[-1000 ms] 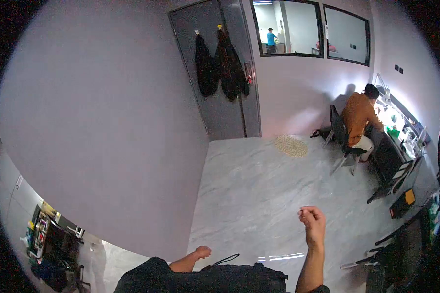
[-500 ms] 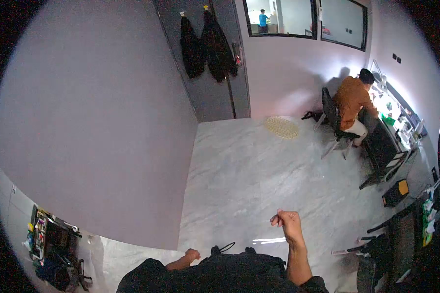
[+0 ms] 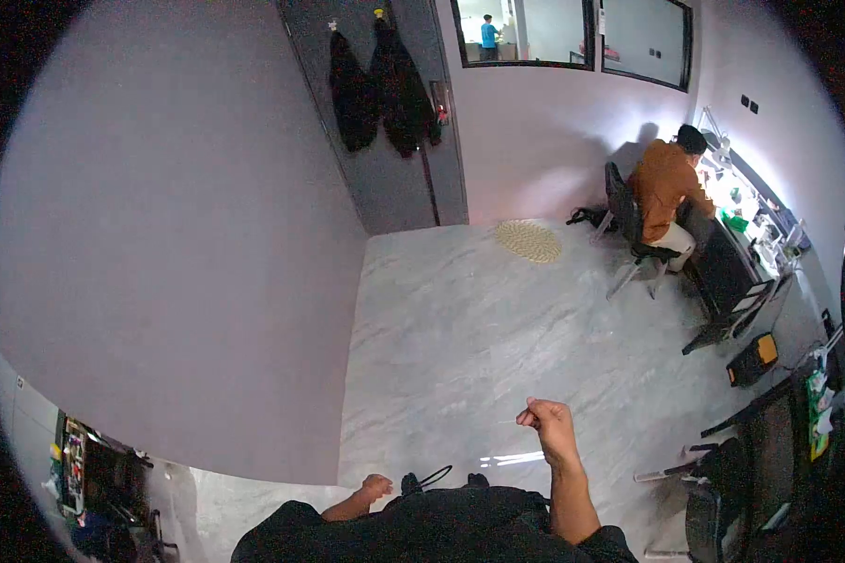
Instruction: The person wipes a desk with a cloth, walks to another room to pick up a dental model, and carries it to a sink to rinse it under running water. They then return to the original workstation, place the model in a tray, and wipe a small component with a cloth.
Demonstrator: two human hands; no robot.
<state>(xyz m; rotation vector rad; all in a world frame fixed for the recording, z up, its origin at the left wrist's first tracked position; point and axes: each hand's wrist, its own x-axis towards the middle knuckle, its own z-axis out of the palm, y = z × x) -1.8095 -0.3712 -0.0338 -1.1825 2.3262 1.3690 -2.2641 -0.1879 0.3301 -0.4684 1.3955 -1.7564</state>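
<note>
Open floor [image 3: 432, 347] ahead, hemmed in at both sides
Forward of the right hand [image 3: 549, 429] there is free passage; the grey wall [image 3: 178, 244] bars the left, a near chair [image 3: 705, 521] and dark desk [image 3: 775, 464] the right.

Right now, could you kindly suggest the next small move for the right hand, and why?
I would perhaps tilt the right hand gently towards the camera: its fingers look drawn together against the pale floor, and whatever they may hold is too small to make out.
</note>
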